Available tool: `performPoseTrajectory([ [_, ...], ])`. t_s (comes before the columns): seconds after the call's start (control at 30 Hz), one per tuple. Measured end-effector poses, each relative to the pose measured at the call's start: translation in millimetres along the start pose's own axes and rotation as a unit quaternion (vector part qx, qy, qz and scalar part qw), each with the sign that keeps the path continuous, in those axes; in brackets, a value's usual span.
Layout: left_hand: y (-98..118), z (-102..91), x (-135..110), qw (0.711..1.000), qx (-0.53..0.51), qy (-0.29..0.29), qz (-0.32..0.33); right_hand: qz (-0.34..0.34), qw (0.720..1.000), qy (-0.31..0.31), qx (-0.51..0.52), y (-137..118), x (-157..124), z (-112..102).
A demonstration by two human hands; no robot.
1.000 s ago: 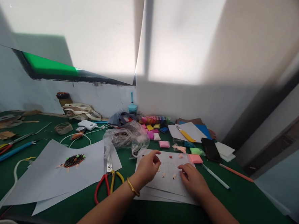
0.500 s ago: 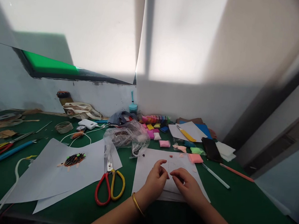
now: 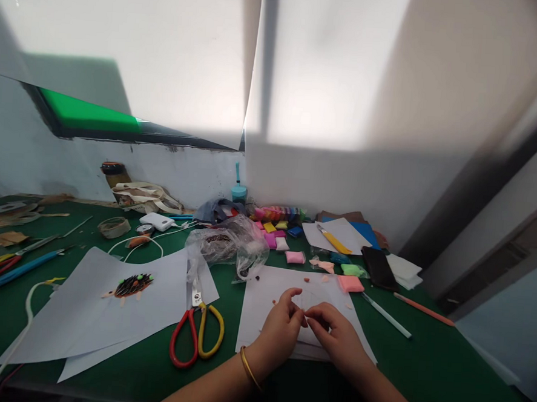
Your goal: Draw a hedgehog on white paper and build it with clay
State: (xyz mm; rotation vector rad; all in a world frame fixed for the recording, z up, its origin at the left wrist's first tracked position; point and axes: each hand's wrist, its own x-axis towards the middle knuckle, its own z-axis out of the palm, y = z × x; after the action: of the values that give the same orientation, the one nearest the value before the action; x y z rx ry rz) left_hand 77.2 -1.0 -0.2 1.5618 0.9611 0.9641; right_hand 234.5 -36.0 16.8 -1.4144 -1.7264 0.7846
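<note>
Over a white sheet of paper (image 3: 252, 321), my left hand (image 3: 279, 329) and my right hand (image 3: 336, 337) meet fingertip to fingertip. Each pinches between thumb and fingers; what sits there is too small to make out. The left index finger is raised a little. Beyond the hands, a small reddish-brown lump (image 3: 306, 280) and a tiny dark bit (image 3: 258, 278) lie on the sheet. A packet of coral clay (image 3: 351, 283) rests at its upper right corner. To the left, another sheet (image 3: 80, 311) bears a hedgehog figure (image 3: 133, 285) with dark spines and green dots.
Scissors (image 3: 196, 336) with red and yellow handles lie left of my hands. Behind are a clear plastic bag (image 3: 224, 244), colored clay packets (image 3: 295, 258) and a yellow cutter (image 3: 334, 238). A dark phone-like object (image 3: 379, 268), a white pen (image 3: 389, 317) and an orange pencil (image 3: 425, 309) lie right.
My hands have come together, so the fingertips that were slightly apart now meet. A small orange bit shows beside my left hand. The other things stay put.
</note>
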Motion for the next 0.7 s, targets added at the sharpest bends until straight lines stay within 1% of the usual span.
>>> performPoseTrajectory([
  [0.1, 0.8, 0.4, -1.8, 1.0, 0.024, 0.005, -0.002, 0.014, 1.0, -0.002, 0.0, -0.7, 0.7, 1.3],
  [0.2, 0.6, 1.1, -3.0, 0.999, 0.031, -0.007, -0.002, 0.022, 1.0, 0.003, 0.009, -0.4, 0.2, 2.0],
  [0.37, -2.8, 3.9, -2.0, 0.999, 0.027, -0.015, -0.011, 0.011, 1.0, 0.008, 0.005, 1.5, -2.2, 2.7],
  [0.47, -0.7, 3.4, -1.8, 0.999, 0.03, -0.017, -0.01, 0.012, 1.0, 0.019, 0.004, 9.0, -1.7, 0.1],
  [0.53, 2.6, 1.2, -3.2, 0.999, 0.039, -0.022, -0.015, 0.019, 0.999, 0.031, -0.016, 17.8, 0.1, -3.6],
  [0.6, 6.0, -1.7, -6.5, 0.996, 0.079, -0.024, -0.014, 0.026, 0.997, 0.035, -0.056, 27.8, 2.3, -7.7],
  [0.63, 7.3, -2.9, -8.9, 0.993, 0.117, -0.022, -0.001, 0.03, 0.996, 0.034, -0.079, 32.5, 3.2, -9.2],
  [0.7, 8.8, -4.0, -15.0, 0.973, 0.221, -0.026, 0.056, 0.033, 0.992, 0.031, -0.119, 40.2, 4.2, -10.7],
])
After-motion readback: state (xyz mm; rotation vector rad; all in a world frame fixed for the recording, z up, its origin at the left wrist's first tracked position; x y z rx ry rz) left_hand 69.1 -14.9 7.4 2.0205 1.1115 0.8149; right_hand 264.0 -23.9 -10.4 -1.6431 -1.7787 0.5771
